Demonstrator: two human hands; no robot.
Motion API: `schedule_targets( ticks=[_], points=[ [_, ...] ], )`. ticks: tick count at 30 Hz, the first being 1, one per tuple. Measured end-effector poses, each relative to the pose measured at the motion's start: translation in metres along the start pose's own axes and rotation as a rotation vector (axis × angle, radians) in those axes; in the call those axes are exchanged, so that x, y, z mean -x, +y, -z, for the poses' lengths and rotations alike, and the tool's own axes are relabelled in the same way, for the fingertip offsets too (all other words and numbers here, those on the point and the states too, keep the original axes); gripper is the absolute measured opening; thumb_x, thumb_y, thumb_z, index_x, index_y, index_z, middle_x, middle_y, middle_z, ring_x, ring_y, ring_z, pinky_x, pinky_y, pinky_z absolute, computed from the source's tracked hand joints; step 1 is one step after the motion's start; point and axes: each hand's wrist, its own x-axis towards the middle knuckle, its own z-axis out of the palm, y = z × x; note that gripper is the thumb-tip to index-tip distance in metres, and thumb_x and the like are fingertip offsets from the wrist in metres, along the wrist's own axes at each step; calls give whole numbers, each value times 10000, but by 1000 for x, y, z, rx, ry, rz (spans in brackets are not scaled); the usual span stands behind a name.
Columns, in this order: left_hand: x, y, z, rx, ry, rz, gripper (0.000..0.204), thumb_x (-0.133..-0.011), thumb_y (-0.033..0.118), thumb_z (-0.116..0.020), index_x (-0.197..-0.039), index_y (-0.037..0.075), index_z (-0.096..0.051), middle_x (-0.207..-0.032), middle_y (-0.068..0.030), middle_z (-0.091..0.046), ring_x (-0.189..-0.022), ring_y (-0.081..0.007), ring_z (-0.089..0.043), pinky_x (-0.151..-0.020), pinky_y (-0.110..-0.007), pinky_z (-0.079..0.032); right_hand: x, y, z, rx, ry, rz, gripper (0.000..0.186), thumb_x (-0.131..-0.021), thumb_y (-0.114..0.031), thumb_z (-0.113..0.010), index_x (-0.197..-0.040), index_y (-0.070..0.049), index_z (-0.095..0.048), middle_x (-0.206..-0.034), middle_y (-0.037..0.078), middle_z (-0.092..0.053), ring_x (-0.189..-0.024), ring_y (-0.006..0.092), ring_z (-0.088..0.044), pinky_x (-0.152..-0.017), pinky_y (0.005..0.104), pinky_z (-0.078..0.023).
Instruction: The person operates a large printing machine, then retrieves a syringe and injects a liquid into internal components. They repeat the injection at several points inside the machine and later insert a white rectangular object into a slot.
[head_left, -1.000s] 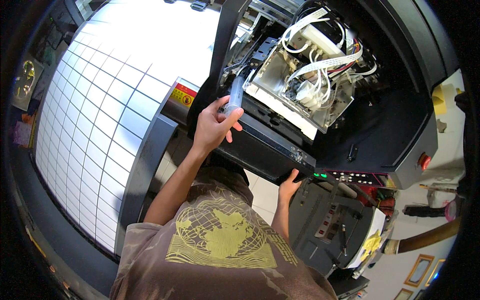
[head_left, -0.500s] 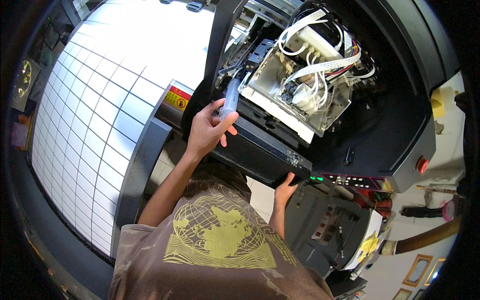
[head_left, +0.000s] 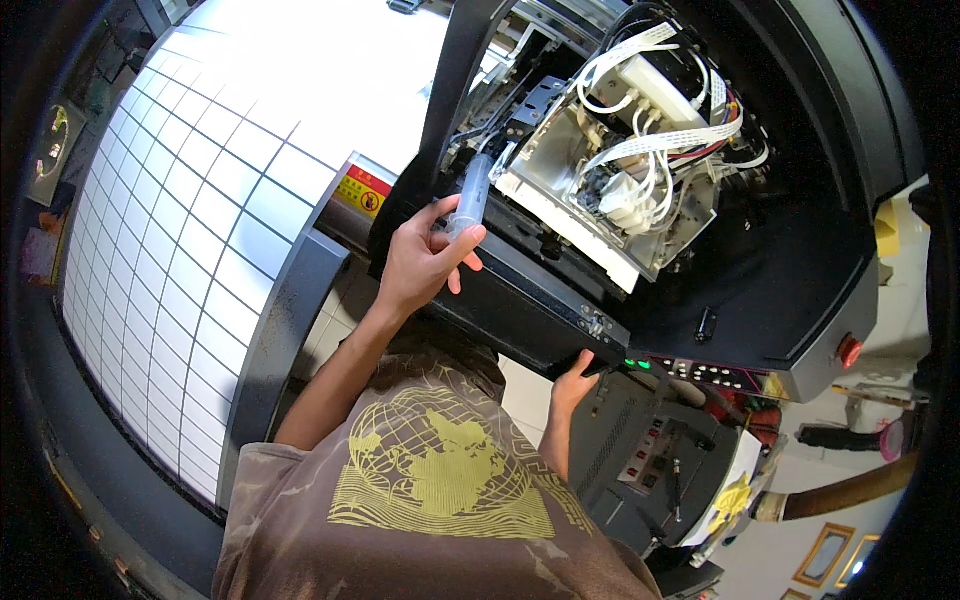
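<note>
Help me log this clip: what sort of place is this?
Probably a print shop or workshop: a large-format printer with its tubed carriage exposed, a gridded white print bed, and the left hand holding a syringe.

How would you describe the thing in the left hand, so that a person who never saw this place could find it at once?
Start at the large black printer with its cover open, beside the white gridded bed. At the left edge of the opened metal carriage with white tubes, the left hand holds up a syringe. It is the only clear plastic barrel there, straight and stiff, unlike the bent white tubes and flat ribbon cables.
</note>
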Motion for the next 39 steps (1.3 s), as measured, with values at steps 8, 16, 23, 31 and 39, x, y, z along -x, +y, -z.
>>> schedule_targets(
  ticks=[8,16,23,31,39],
  points=[
    [-2,2,1,4,2,17,690,-927,256,-744,-1373,-172,-438,-723,-137,-718,-482,-79,-604,-411,-209,-422,3,-2,0,52,31,16,581,-1049,-390,-522,-1324,121,-480,-1283,254,-580,-1130,332,-580,-1014,430,-435],
    [-1,3,0,20,18,19,687,-928,257,-743,-1371,-170,-438,-716,-138,-714,-478,-79,-603,-410,-201,-423,-6,27,1,-99,-32,34,700,-1035,-442,-531,-1390,147,-403,-1367,292,-522,-1222,364,-532,-1069,428,-393],
    [-1,3,1,13,20,30,704,-927,269,-743,-1379,-171,-432,-709,-135,-716,-474,-73,-600,-413,-197,-424,1,14,2,-11,20,-31,868,-1008,-567,-497,-1372,211,-370,-1369,357,-489,-1271,417,-489,-1118,442,-322],
    [-2,0,1,21,19,38,724,-921,281,-747,-1387,-171,-427,-712,-140,-721,-471,-73,-602,-410,-197,-426,1,8,0,-73,5,49,797,-1013,-535,-515,-1340,185,-412,-1343,346,-505,-1210,400,-527,-1059,441,-386],
    [-2,10,2,7,3,87,729,-917,253,-743,-1385,-194,-406,-723,-154,-722,-458,-86,-595,-408,-203,-422,0,18,-7,11,136,184,624,-1051,-455,-504,-1246,137,-550,-1179,235,-640,-1065,294,-607,-965,405,-457]
  ],
)
